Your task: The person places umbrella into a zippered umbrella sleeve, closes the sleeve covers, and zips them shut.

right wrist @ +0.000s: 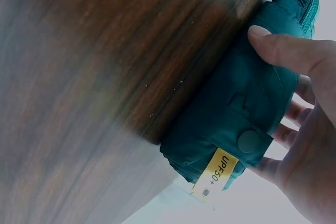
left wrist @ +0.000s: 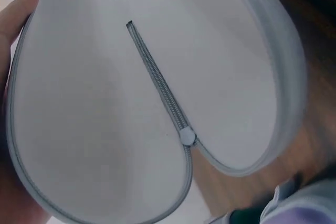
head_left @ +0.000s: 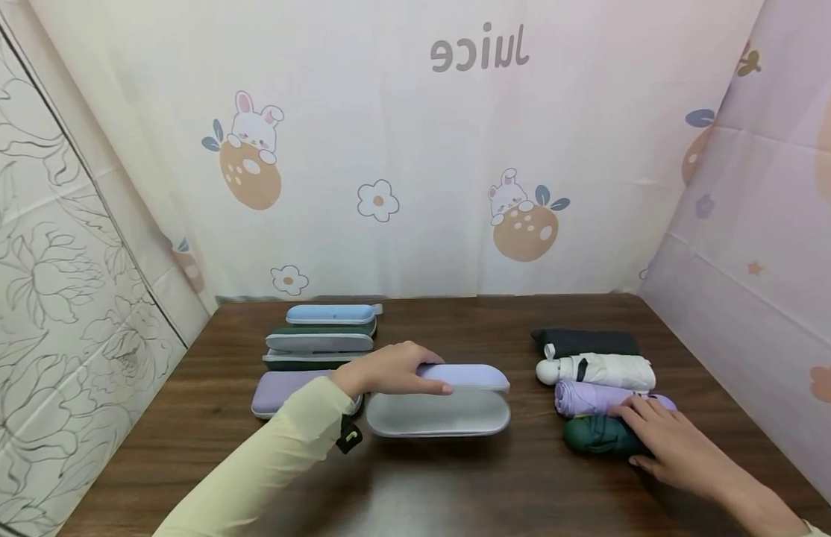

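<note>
My left hand [head_left: 395, 371] grips the raised pale lavender lid of an unzipped umbrella case [head_left: 437, 415], thumb over the front edge and fingers behind. The case stands open, its pale grey lining showing; a zipper [left wrist: 160, 87] runs between the halves in the left wrist view. On the right, my right hand [head_left: 673, 440] holds a folded dark green umbrella [head_left: 595, 435], thumb on the near side and fingers round the far side. A yellow "UPF50+" tag [right wrist: 215, 171] and a snap strap show on this umbrella in the right wrist view.
Behind the green umbrella lie folded lilac [head_left: 583, 397], white [head_left: 610, 370] and black [head_left: 600, 342] umbrellas. At left are a purple case [head_left: 281, 391], a blue case [head_left: 330, 314] and grey and green cases between them. A printed curtain [head_left: 415, 149] hangs behind the wooden table [head_left: 456, 485].
</note>
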A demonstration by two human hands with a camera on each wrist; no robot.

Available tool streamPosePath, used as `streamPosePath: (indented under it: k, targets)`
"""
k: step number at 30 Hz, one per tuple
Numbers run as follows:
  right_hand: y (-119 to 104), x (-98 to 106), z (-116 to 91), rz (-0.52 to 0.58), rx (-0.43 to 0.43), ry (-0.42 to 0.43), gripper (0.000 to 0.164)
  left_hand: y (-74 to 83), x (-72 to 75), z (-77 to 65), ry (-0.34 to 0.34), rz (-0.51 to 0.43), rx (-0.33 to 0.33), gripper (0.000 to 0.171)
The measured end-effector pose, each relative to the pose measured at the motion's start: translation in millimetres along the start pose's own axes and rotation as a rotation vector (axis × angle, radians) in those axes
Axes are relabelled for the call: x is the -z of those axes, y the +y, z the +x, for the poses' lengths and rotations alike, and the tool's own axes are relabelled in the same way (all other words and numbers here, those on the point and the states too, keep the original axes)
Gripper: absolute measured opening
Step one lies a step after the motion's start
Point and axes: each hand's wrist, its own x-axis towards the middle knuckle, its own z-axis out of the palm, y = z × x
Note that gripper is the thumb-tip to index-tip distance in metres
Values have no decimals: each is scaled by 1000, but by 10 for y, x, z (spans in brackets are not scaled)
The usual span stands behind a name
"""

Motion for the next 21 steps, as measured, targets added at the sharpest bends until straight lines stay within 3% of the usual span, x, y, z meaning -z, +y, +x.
streamPosePath:
  k: [9,21]
  targets:
    - [-4,-17,-11,8,-15,-57,74,-69,-169,143,-28,-34,31,54]
    - [-34,-9,-43,-40,-29,-61,71,-160,-214,245,-20,-71,38,55]
